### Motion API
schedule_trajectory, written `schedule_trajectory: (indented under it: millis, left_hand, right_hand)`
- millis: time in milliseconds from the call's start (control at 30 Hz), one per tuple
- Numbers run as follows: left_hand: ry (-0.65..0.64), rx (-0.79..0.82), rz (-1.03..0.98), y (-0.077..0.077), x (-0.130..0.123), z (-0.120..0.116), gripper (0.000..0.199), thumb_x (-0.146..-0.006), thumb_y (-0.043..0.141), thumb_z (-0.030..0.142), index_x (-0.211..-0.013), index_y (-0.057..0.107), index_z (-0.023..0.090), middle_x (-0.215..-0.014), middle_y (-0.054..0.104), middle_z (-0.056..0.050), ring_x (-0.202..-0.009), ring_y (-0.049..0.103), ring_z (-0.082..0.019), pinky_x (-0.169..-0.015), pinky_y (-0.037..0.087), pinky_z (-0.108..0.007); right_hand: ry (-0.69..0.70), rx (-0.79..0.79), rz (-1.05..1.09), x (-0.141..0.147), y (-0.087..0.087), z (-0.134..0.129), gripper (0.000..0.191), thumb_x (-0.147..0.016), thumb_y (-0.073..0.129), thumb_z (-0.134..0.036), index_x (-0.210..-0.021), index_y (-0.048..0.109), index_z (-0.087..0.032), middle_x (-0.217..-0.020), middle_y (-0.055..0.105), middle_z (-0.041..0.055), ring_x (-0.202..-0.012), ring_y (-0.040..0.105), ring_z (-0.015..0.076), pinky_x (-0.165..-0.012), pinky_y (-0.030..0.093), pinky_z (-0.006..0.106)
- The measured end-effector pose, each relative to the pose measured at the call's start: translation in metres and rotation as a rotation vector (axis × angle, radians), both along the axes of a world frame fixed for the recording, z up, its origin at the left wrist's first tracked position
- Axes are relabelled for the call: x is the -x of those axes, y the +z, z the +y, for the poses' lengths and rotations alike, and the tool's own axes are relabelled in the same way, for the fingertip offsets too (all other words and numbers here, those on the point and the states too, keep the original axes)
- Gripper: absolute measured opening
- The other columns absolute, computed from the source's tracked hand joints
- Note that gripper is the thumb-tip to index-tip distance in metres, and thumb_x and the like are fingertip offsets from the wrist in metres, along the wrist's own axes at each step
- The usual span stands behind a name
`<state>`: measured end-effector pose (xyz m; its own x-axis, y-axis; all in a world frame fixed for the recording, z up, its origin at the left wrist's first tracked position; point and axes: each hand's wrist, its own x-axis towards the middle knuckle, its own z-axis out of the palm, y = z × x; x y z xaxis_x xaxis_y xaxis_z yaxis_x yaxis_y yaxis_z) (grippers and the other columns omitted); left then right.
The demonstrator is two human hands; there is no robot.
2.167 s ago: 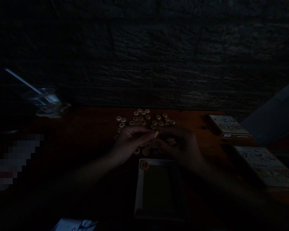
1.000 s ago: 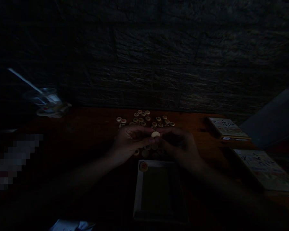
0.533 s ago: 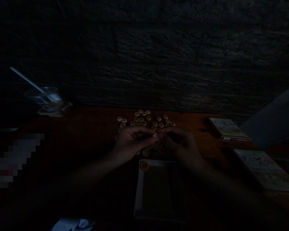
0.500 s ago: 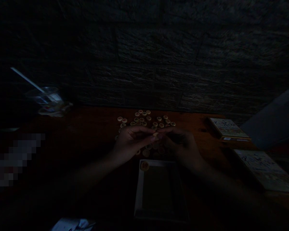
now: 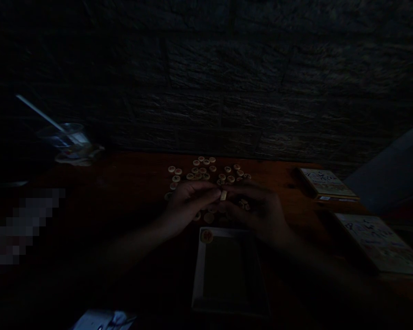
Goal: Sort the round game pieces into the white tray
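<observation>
While the left hand (image 5: 188, 200) and right hand (image 5: 261, 205) pinch one xiangqi piece (image 5: 223, 195), the wooden tabletop (image 5: 134, 169) fronts a dim stone-block wall (image 5: 199, 68).

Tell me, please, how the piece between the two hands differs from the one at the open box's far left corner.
The held piece is turned on edge, showing its narrow side; the box piece shows its broad round face. The box piece bears a red marking; none shows on the held piece. The left hand and right hand grip the held piece; neither touches the box piece. Both look tan.
</observation>
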<state>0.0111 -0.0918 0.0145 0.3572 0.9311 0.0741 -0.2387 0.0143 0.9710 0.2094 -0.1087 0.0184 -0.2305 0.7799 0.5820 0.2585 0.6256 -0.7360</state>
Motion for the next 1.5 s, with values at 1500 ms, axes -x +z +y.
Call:
schedule_trajectory:
  millis: [1500]
  left_hand:
    - [0.154, -0.285, 0.400, 0.007, 0.004, 0.000, 0.031, -0.095, 0.055, 0.036, -0.080, 0.075, 0.018, -0.063, 0.065, -0.001, -0.058, 0.060, -0.014, -0.052, 0.040, -0.024]
  right_hand:
    - [0.221, -0.064, -0.648, 0.013, 0.003, -0.023, 0.020, -0.083, 0.074, -0.013, -0.102, 0.072, -0.020, -0.102, 0.075, 0.0065, -0.093, 0.069, 0.0213, -0.078, 0.054, 0.032]
